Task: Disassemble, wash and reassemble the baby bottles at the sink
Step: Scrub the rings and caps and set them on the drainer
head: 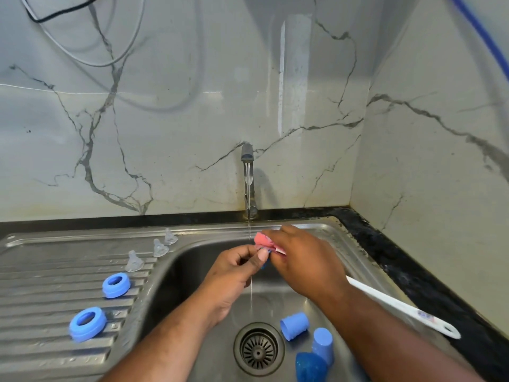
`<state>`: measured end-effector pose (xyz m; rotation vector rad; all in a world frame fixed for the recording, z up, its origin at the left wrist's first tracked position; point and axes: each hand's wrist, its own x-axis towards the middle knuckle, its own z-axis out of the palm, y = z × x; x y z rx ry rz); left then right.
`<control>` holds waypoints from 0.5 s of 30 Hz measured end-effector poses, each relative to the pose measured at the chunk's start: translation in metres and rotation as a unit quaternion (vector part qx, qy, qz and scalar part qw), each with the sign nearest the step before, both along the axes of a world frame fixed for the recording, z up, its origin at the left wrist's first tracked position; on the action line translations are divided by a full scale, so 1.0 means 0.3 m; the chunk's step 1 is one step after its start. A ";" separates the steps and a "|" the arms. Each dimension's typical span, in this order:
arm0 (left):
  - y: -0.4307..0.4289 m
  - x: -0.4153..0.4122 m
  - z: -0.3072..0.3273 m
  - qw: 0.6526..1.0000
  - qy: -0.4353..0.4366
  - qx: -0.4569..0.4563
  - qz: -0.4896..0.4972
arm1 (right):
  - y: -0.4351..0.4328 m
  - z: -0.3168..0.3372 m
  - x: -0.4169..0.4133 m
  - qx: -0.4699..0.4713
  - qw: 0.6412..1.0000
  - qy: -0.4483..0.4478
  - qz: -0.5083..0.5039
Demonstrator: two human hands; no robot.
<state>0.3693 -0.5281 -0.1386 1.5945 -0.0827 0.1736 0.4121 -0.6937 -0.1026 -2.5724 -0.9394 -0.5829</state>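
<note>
Rings (116, 285) and teats (134, 261) lie left of the basin (192, 274), apparent caps (294, 326) inside.

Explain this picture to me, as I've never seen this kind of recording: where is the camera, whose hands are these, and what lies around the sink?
There is no machine here. A person works with bare hands, and the single camera sits on their head, looking down. The left hand pinches a small blue part, mostly hidden. The right hand holds a pink sponge against it, under the running tap. On the drainboard are three clear teats and two blue rings. In the sink lie two blue caps and another blue piece that is cut off by the picture's edge. A white brush rests along the right side.
</note>
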 end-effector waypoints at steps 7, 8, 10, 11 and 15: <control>0.019 0.000 0.000 0.998 0.007 -0.031 -0.048 | -0.035 -0.021 0.058 0.119 0.976 0.183 -0.001; 0.023 0.001 -0.002 0.998 0.009 -0.030 -0.053 | -0.035 -0.024 0.058 0.109 0.977 0.182 -0.005; 0.019 0.002 -0.002 0.998 0.027 -0.035 -0.042 | -0.035 -0.025 0.044 0.065 0.986 0.146 -0.035; 0.013 0.003 0.000 0.998 0.036 -0.036 -0.028 | -0.029 -0.021 0.031 0.033 0.993 0.103 -0.046; 0.001 0.014 0.000 0.999 0.026 -0.031 0.006 | 0.001 -0.005 0.002 0.006 0.999 0.013 -0.033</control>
